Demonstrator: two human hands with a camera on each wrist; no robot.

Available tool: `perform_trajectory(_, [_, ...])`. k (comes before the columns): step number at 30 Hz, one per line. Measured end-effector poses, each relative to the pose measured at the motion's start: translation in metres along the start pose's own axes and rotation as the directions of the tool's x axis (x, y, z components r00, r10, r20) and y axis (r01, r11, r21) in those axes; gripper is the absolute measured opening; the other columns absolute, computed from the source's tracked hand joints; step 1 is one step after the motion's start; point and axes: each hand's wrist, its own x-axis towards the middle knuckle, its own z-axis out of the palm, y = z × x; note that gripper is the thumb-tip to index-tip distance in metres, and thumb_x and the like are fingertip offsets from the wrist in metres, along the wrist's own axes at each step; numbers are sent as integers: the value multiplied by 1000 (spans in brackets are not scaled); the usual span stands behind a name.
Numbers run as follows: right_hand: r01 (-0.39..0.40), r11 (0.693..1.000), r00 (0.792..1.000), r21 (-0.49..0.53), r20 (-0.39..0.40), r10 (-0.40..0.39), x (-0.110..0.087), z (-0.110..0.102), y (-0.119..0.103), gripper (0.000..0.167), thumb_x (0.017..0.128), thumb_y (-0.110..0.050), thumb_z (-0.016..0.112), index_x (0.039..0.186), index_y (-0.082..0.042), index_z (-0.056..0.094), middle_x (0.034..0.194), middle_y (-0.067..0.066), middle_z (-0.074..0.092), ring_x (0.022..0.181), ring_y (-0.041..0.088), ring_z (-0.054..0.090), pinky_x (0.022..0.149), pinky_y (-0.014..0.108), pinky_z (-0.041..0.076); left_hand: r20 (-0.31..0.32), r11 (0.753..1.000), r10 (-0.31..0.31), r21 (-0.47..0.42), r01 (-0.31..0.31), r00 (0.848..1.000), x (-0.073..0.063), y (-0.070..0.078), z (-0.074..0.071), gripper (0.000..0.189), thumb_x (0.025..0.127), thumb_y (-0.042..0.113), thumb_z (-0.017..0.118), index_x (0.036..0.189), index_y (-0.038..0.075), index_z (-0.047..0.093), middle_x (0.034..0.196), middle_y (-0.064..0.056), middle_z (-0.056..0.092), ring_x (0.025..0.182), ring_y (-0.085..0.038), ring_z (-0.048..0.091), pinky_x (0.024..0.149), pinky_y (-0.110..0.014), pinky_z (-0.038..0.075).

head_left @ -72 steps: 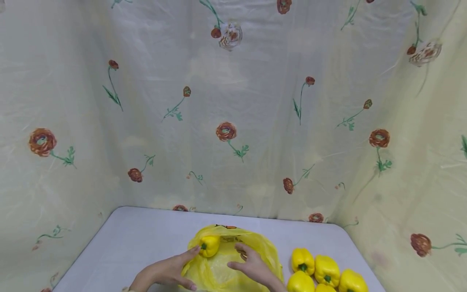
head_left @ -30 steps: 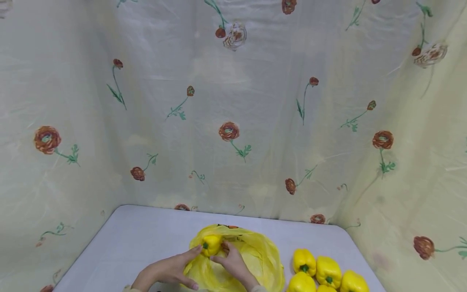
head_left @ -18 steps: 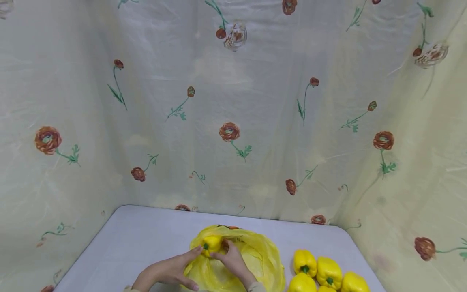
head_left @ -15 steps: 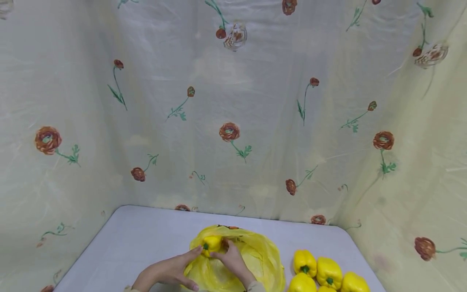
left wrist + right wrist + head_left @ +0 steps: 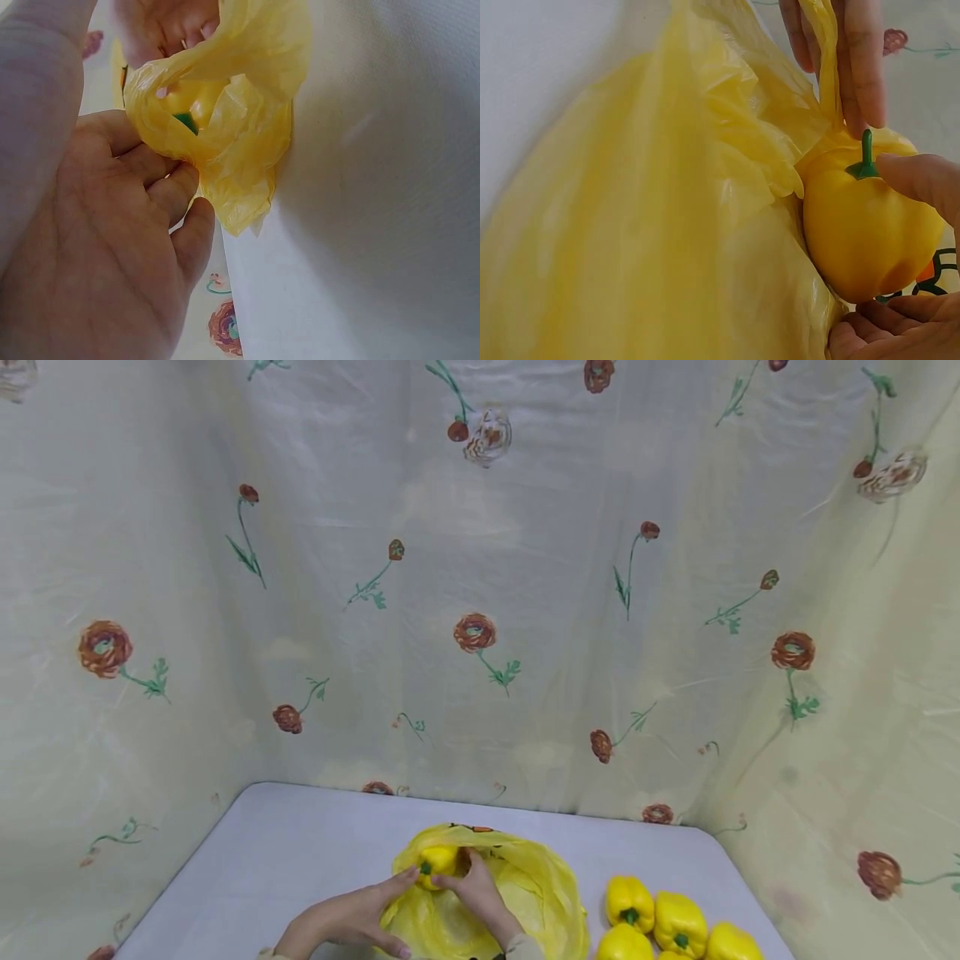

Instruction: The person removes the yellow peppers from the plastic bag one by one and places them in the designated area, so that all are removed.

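A thin yellow plastic bag [image 5: 558,902] lies with its mouth spread toward me on the white table. Inside its left part sits a yellow bell pepper [image 5: 438,860] with a green stem. My right hand [image 5: 480,892] reaches into the bag and grips that pepper; in the right wrist view the thumb presses by the stem [image 5: 865,166] and the fingers curl at its underside. My left hand [image 5: 347,917] is at the bag's left rim, thumb spread apart. In the right wrist view a strip of the bag passes between its straight fingers [image 5: 865,67].
Several more yellow bell peppers [image 5: 681,922] stand in a cluster on the table, right of the bag, some cut off by the lower frame edge. A flower-patterned curtain [image 5: 480,568] hangs behind and at both sides of the white table [image 5: 315,827].
My right hand has moved left from the middle of the bag and taken hold of the pepper, which has tipped slightly. The left hand has stayed at the bag's left rim.
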Motion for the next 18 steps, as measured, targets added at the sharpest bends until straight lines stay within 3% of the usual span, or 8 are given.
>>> perform_trajectory(18, [18,1000,1000,1,12,-18,-2,-1,-1,88,76,-24,82,139,16,34,141,36,41,131,46,41,109,57,35,3,1000,22,-9,-22,1000,0,1,-1,99,85,47,70,154,4,14,160,-18,16,144,-39,25,112,-54,32])
